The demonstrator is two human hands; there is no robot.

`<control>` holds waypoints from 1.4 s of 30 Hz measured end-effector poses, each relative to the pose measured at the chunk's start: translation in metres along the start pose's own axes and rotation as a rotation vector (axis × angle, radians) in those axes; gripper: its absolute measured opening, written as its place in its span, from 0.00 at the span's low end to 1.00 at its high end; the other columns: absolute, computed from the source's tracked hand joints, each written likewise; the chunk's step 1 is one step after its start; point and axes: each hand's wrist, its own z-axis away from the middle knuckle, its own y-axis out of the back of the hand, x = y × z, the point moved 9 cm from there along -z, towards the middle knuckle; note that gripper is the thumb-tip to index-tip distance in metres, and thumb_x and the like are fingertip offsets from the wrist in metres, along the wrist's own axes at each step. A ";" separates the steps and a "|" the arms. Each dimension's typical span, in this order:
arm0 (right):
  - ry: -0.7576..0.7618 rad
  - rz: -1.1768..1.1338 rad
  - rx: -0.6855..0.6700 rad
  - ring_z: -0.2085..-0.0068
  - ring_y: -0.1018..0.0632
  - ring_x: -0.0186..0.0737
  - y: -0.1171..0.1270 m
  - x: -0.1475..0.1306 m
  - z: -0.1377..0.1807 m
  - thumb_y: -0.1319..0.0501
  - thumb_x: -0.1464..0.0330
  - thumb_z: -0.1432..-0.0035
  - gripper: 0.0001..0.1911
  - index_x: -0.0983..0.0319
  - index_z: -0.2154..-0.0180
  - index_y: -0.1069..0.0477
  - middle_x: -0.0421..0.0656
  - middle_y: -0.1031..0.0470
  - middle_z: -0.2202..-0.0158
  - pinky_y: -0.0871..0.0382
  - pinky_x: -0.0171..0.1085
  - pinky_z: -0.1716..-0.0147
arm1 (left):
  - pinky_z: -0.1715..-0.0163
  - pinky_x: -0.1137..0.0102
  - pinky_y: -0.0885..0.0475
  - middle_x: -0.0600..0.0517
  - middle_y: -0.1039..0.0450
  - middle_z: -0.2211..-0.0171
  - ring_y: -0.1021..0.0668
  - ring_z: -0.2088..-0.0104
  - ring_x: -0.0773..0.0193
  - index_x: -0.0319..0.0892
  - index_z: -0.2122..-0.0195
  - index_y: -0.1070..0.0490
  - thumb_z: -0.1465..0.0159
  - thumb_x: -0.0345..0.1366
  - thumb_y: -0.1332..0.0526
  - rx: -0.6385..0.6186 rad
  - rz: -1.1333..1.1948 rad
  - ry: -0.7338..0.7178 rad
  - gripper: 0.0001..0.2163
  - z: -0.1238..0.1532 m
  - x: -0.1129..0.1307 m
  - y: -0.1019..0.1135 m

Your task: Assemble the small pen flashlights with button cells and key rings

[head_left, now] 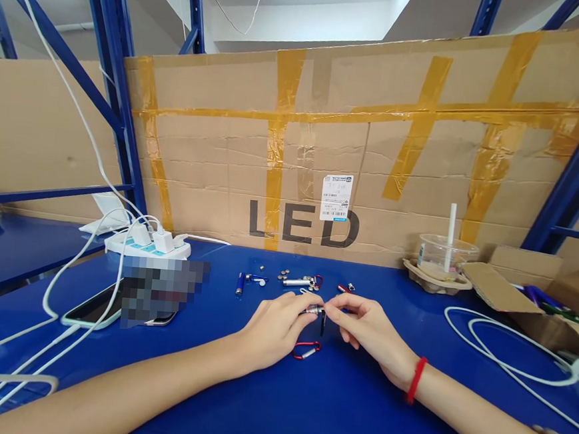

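Observation:
My left hand and my right hand meet over the blue table, both pinching a small silver keychain flashlight between their fingertips. A red carabiner clip lies on the table just under my hands. Behind them lie a blue mini flashlight, a silver flashlight body, another red clip and several small button cells. My right wrist wears a red band.
A taped cardboard wall marked LED closes the back. A white power strip with chargers and a phone lie at left. A plastic cup with a straw, open cardboard boxes and a white cable lie at right.

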 end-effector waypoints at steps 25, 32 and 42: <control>0.764 0.648 -0.134 0.73 0.30 0.30 -0.010 -0.053 0.024 0.46 0.66 0.44 0.12 0.59 0.74 0.26 0.42 0.30 0.68 0.37 0.31 0.73 | 0.67 0.75 0.37 0.56 0.32 0.65 0.30 0.66 0.67 0.43 0.65 0.39 0.36 0.33 0.54 -0.153 0.237 -0.054 0.06 0.002 0.004 -0.013; 0.725 0.600 -0.093 0.76 0.32 0.28 -0.010 -0.050 0.024 0.45 0.65 0.45 0.13 0.61 0.77 0.28 0.42 0.30 0.71 0.41 0.29 0.77 | 0.68 0.75 0.37 0.55 0.32 0.67 0.29 0.66 0.67 0.43 0.68 0.43 0.36 0.34 0.54 -0.130 0.232 -0.081 0.05 0.003 0.006 -0.012; 0.403 0.408 -0.078 0.82 0.38 0.25 -0.008 -0.030 0.010 0.41 0.62 0.52 0.13 0.64 0.79 0.33 0.41 0.31 0.74 0.44 0.29 0.85 | 0.69 0.74 0.36 0.54 0.35 0.71 0.31 0.69 0.66 0.42 0.70 0.40 0.38 0.29 0.52 0.018 0.058 -0.161 0.05 0.002 0.001 -0.008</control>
